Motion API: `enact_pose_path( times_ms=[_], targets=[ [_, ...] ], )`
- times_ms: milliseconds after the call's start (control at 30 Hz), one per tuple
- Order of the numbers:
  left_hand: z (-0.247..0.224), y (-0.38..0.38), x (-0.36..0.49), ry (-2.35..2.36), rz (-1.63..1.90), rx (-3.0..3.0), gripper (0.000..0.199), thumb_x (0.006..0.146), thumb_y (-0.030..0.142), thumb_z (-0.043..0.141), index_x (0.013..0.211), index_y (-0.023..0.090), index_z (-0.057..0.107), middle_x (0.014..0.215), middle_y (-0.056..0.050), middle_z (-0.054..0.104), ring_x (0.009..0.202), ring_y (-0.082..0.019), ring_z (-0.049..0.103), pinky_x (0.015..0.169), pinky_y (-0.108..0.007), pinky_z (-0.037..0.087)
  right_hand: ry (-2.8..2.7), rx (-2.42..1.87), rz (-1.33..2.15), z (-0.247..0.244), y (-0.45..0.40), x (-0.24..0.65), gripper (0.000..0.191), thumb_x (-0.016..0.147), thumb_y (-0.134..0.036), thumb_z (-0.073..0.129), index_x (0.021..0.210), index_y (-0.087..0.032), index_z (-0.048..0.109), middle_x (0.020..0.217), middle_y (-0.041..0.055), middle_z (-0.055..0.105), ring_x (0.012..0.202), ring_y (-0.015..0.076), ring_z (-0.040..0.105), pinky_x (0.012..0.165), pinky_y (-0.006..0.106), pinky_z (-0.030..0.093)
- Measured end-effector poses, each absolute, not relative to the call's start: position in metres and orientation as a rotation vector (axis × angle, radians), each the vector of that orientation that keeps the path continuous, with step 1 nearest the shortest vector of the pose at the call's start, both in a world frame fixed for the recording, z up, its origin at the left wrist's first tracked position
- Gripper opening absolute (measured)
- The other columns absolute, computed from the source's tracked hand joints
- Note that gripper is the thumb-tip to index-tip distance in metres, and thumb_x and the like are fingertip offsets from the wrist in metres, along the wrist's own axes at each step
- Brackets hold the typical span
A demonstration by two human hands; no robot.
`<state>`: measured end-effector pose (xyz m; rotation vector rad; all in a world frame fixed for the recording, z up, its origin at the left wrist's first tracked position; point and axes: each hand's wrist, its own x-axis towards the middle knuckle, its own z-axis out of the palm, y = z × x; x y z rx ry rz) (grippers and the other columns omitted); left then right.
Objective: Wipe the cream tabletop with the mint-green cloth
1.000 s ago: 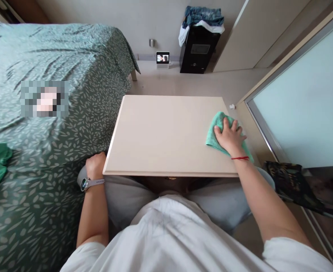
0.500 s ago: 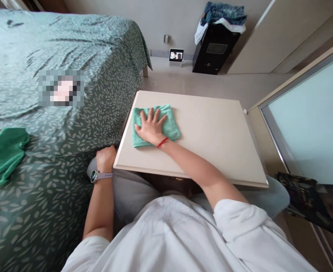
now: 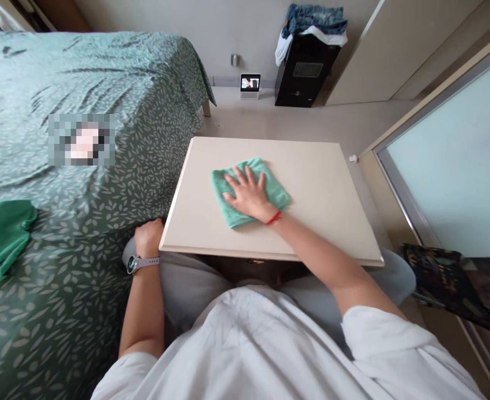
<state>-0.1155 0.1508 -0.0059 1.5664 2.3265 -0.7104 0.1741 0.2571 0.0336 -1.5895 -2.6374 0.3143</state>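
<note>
A folded green cloth [image 3: 278, 191] lies flat on the cream top of a small table or chest [image 3: 324, 178], left of its middle. My right hand [image 3: 249, 194], a red string on its wrist, presses on the cloth with its fingers spread. My left hand [image 3: 148, 236] is closed by my knee, close against the left edge of the cream top. Its fingertips are hidden, so whether it grips anything there does not show. A watch [image 3: 133, 263] is on my left wrist. On the front below the top, a small brass latch [image 3: 255, 261] shows.
To the left stands a bed with a leaf-patterned green cover [image 3: 145, 111], holding another green cloth [image 3: 3, 239] and a blurred-out object [image 3: 86, 141]. Ahead are a small screen [image 3: 250, 84] and a black cabinet [image 3: 305, 72] topped with jeans [image 3: 315, 19]. A frosted panel [image 3: 457, 161] stands at right.
My right hand has slid the cloth rightward over the cream top, and the cloth has turned a little. My left hand keeps its place by the edge. The view has shifted slightly.
</note>
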Motion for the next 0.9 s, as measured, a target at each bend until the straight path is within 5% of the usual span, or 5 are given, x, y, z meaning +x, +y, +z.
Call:
enact_pose_path(
  times_ms=[233,400,600,900],
  targets=[
    [0.000,0.153,-0.112,2.309,-0.713,1.585,0.051,0.120,0.028,0.029,0.144,0.003,0.067,0.145,-0.024,0.069,0.139,-0.042,0.066,0.104,-0.048,0.050,-2.087,-2.226,0.162,0.014,0.259,0.372,0.071,0.114,-0.051,0.033,0.179,-0.025,0.046,0.190,0.0180,0.032,0.173,0.0501,0.028,0.127,0.090,0.029],
    [0.000,0.155,-0.112,2.305,-0.710,1.545,0.052,0.121,0.036,0.033,0.148,0.006,0.066,0.147,-0.023,0.069,0.142,-0.042,0.064,0.104,-0.048,0.049,-1.761,-2.461,0.149,0.006,0.227,0.420,0.077,0.114,-0.056,0.029,0.180,-0.019,0.042,0.188,0.0271,0.029,0.164,0.0566,0.040,0.113,0.088,0.048],
    [-0.001,0.154,-0.112,2.298,-0.692,1.565,0.053,0.122,0.035,0.029,0.145,0.004,0.066,0.146,-0.024,0.069,0.140,-0.043,0.065,0.106,-0.050,0.050,-1.969,-2.407,0.050,0.018,0.210,0.330,0.076,0.116,-0.052,0.031,0.179,-0.011,0.043,0.187,0.0314,0.030,0.169,0.0613,0.030,0.117,0.095,0.036],
    [-0.007,0.149,-0.117,2.307,-0.696,1.613,0.052,0.119,0.022,0.025,0.138,0.004,0.069,0.138,-0.022,0.072,0.135,-0.042,0.069,0.098,-0.047,0.051,-2.681,-1.476,0.395,0.036,0.197,0.094,0.085,0.112,-0.059,0.050,0.184,-0.018,0.035,0.192,0.0242,0.020,0.175,0.0570,0.017,0.128,0.093,0.024]
  ],
)
